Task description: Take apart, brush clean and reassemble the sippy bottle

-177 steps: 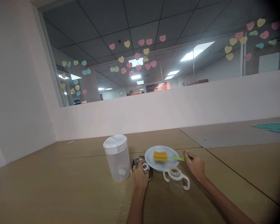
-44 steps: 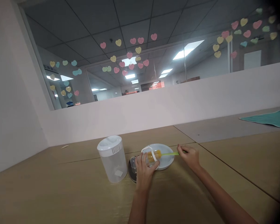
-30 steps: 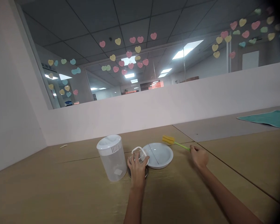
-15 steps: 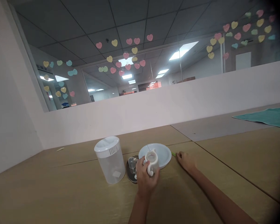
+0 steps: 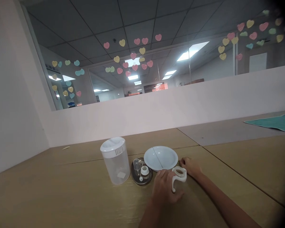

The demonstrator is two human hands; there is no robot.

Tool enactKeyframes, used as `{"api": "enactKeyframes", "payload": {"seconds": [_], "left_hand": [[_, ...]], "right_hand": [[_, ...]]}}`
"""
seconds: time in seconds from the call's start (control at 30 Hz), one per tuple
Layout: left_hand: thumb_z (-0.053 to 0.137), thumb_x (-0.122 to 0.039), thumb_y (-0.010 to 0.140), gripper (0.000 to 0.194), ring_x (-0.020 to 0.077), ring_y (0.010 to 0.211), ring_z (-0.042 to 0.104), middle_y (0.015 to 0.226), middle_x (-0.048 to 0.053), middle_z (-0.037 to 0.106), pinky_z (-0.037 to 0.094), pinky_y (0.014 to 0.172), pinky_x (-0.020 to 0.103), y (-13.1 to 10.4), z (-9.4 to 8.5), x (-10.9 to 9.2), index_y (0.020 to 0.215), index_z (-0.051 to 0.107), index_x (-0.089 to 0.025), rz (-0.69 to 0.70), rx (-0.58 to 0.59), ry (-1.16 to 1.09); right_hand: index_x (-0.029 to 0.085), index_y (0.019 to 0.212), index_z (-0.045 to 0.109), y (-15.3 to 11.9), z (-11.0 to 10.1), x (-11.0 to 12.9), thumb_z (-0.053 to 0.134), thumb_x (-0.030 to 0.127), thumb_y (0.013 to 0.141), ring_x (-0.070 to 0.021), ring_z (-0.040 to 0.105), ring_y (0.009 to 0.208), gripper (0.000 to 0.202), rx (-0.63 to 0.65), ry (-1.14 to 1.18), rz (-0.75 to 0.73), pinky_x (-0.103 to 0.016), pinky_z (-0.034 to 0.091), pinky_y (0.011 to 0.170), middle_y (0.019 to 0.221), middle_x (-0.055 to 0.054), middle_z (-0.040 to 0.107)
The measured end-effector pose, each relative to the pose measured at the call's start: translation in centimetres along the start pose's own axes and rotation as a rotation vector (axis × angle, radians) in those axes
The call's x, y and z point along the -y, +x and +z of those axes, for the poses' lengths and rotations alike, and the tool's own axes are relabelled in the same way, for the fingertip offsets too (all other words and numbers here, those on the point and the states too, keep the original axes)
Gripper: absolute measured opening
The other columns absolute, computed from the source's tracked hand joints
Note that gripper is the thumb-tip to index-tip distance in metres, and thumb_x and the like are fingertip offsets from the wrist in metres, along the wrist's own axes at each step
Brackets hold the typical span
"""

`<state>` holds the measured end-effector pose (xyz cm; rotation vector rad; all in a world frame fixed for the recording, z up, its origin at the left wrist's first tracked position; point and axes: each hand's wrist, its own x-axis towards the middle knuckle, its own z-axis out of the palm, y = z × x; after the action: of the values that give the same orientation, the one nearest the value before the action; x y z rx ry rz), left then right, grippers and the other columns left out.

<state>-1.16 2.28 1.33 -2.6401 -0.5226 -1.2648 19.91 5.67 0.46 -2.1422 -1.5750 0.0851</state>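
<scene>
Table (image 5: 73, 186) is running back to a white wall (image 5: 133, 115), its far edge meeting the wall's foot and its left side ending at the corner; a thin scrap (image 5: 66, 148) is lying near there. Widest room is showing left of the canister (image 5: 116, 163) and off to the right, past the right forearm, where seams are crossing the top and a green cloth (image 5: 276, 123) is lying by the far edge. Middle ground is tighter: canister standing upright, dark tray (image 5: 136, 180) sitting just beside it and bearing a clear cup (image 5: 137, 164), white ring (image 5: 144, 170) and small white knob (image 5: 141, 179); plate (image 5: 166, 156) lying just beyond, whether touching the tray I cannot tell. Bottle (image 5: 180, 178) is resting in the left hand (image 5: 163, 186), fingers wrapping its far left side, thumb reaching out below; its white handled collar is facing up, on the near side of the plate's right rim. Right hand (image 5: 191, 167) is curling its fingers in just beyond the bottle, right of the plate; what they are pinching, if anything, I cannot tell.
</scene>
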Motion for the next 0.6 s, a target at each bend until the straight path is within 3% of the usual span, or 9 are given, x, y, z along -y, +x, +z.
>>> {"api": "enactKeyframes", "payload": {"seconds": [0.17,0.3,0.4,0.47,0.6], "left_hand": [[0.066,-0.046,0.061,0.058,0.0259,0.09,0.056,0.099,0.01,0.062,0.045,0.079,0.04,0.3,-1.7,0.7,0.109,0.049,-0.018,-0.059,0.063,0.005],[0.057,-0.046,0.072,0.051,0.0255,0.099,0.054,0.106,0.011,0.061,0.041,0.084,0.039,0.0,-3.3,2.1,0.113,0.049,-0.016,-0.075,-0.057,0.023],[0.045,-0.035,0.085,0.033,0.0237,0.101,0.054,0.108,0.011,0.06,0.04,0.085,0.038,-0.6,-4.3,3.9,0.111,0.051,-0.016,-0.322,-0.211,0.134],[0.034,-0.028,0.09,0.028,0.0227,0.098,0.055,0.103,0.01,0.062,0.04,0.084,0.037,-1.1,-4.7,5.3,0.104,0.055,-0.016,-0.531,-0.228,0.207],[0.037,-0.019,0.086,0.031,0.0252,0.1,0.055,0.102,0.013,0.064,0.038,0.087,0.037,-2.0,-4.4,7.1,0.107,0.057,-0.01,-0.897,0.019,0.386]], "right_hand": [[0.017,0.075,0.064,0.1,0.1,-0.1,0.037,0.037,0.086,-0.0222,0.062,0.08,0.036,-0.011,0.019,0.007,-0.026,0.034,0.058,0.088,-0.012,0.068],[0.017,0.068,0.063,0.1,0.2,-0.2,0.041,0.037,0.083,-0.0218,0.061,0.076,0.034,-0.041,0.039,0.017,-0.026,0.031,0.055,0.084,-0.01,0.067],[0.017,0.069,0.063,0.0,-0.1,-0.2,0.042,0.033,0.081,-0.0194,0.059,0.073,0.029,-0.11,0.071,0.041,-0.025,0.029,0.053,0.083,-0.009,0.066],[0.016,0.076,0.063,0.1,-0.8,0.0,0.039,0.031,0.083,-0.0174,0.058,0.073,0.029,-0.19,0.098,0.064,-0.024,0.029,0.054,0.086,-0.009,0.065],[0.016,0.088,0.061,0.9,-2.8,1.7,0.033,0.031,0.086,-0.0153,0.056,0.072,0.032,-0.301,0.146,0.031,-0.023,0.029,0.057,0.084,-0.007,0.064]]}}
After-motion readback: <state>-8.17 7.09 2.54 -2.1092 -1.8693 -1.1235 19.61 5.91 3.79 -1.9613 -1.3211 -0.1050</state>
